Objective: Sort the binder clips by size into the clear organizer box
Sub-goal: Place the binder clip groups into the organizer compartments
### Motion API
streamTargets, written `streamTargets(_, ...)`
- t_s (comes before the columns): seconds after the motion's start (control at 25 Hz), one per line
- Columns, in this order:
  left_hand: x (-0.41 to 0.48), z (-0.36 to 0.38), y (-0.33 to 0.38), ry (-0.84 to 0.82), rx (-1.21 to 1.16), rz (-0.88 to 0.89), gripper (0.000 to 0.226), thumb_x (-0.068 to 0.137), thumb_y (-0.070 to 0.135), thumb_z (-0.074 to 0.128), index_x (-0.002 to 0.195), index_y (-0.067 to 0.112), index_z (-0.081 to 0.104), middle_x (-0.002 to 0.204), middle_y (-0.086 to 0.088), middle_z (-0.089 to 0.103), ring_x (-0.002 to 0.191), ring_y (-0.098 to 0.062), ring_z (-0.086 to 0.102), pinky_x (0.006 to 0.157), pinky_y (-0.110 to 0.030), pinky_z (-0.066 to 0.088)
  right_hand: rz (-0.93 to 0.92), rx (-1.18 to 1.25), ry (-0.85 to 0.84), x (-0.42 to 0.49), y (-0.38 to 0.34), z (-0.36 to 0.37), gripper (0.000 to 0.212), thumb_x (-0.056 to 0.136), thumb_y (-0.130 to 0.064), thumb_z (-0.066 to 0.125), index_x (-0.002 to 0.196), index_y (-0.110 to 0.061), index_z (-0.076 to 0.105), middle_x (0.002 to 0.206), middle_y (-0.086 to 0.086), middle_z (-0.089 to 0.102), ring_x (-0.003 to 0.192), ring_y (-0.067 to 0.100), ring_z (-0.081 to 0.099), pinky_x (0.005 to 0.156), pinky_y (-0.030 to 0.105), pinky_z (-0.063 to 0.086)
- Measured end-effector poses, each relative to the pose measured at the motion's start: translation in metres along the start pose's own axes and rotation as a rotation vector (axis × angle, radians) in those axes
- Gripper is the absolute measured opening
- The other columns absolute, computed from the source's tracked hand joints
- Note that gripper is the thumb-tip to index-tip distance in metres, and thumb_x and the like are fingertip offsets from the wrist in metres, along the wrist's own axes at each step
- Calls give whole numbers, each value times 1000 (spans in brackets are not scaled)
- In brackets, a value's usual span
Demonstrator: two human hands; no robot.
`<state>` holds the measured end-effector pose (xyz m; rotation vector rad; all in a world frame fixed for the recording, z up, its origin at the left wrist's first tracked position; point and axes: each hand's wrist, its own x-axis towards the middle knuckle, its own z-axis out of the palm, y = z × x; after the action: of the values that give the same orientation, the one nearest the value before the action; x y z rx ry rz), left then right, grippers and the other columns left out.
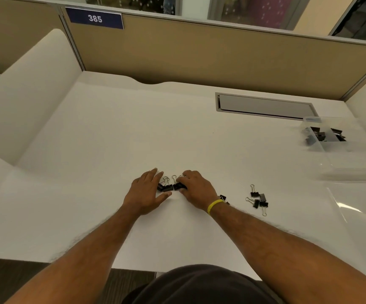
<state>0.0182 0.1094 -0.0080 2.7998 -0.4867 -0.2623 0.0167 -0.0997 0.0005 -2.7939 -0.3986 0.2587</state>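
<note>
A small cluster of black binder clips (166,186) with silver handles lies on the white desk between my two hands. My left hand (146,191) rests flat beside them, fingers spread, touching the leftmost clip. The fingers of my right hand (196,188) curl over the black clip at the cluster's right end (178,185). Another group of clips (257,199) lies loose to the right of my right wrist, and one more clip (222,197) peeks out behind the wrist. The clear organizer box (340,148) stands at the far right with several black clips inside its far compartment.
The box's clear lid (357,207) lies flat on the desk at the right edge. A grey cable hatch (265,106) is set into the desk at the back right. Beige partitions wall the desk at the back and sides.
</note>
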Motion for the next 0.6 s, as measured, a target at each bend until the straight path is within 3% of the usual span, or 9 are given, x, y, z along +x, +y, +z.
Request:
streamTargets(0.12, 0, 2, -1, 20, -16, 2, 89, 80, 77, 21, 150, 23, 28, 159, -1, 24, 145, -17, 23, 113, -40, 25, -2, 19, 18, 3, 3, -1, 28, 92, -24, 55, 118, -15, 62, 117, 3, 54, 110, 24, 47, 73, 40, 51)
streamTargets(0.32, 1, 1, -2, 68, -67, 7, 75, 89, 70, 36, 148, 24, 33, 157, -1, 29, 143, -17, 26, 113, -40, 27, 69, 175, 50, 4, 11, -1, 31, 88, -21, 61, 118, -16, 65, 110, 3, 60, 106, 24, 50, 84, 36, 48)
streamTargets(0.6, 8, -9, 14, 237, -370, -19, 68, 92, 65, 31, 139, 18, 46, 146, 0, 46, 136, -15, 38, 111, -35, 30, 211, 648, 289, 1, 9, -12, 26, 77, -13, 77, 102, -13, 73, 99, 3, 67, 94, 15, 62, 85, 30, 56)
